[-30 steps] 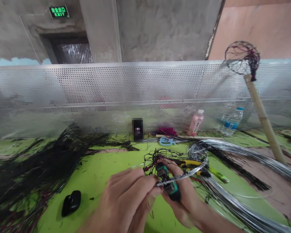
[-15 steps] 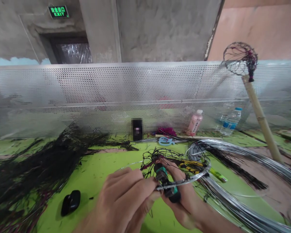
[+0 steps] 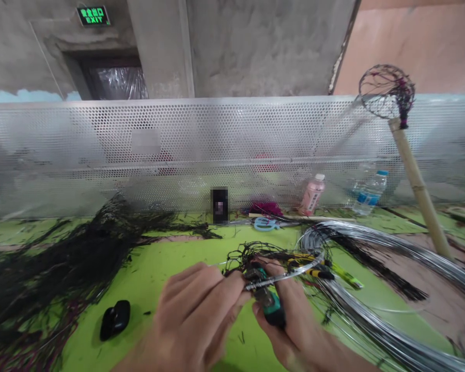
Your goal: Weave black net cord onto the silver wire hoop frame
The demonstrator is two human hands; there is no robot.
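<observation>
My left hand is closed, its fingers pinching the end of a silvery wire hoop where wire is wound round it. Black knotted netting hangs about the hoop, beyond my fingertips. In my right hand are green-and-black pliers, gripped just beside the wound wire. The fingers and the wire partly hide the jaws. Just past my right hand lies a tool with yellow-and-black handles, partly covered by the hoop.
A large coil of wire spreads over the right side. Black netting heaps at left, near a small black case. Blue-handled scissors, a pink bottle and a water bottle stand or lie before the perforated metal screen.
Both hands stay close together at the hoop. The hoop and netting have shifted slightly left and the pliers have turned a little. More of the yellow-and-black handles shows.
</observation>
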